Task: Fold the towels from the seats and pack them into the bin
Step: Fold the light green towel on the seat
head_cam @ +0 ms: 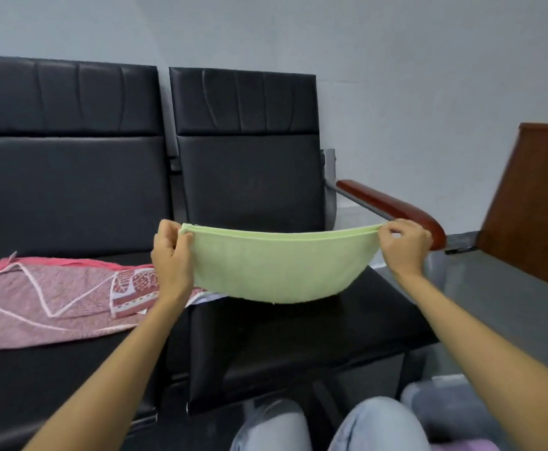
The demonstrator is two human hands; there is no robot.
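Presently left hand [172,255] and right hand [404,245] each pinch a top corner of the green towel [279,268], fingers curled, above the right seat [298,323].

The person is wearing light blue jeans [376,424], which are looking faded and pale over both knees. The left hand [172,258] and the right hand [404,247] are showing bare, and the forearms [129,353] too.

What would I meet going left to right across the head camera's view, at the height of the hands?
The pink patterned towel → left hand → green towel, stretched between both hands → right hand → brown wooden panel at the right edge.
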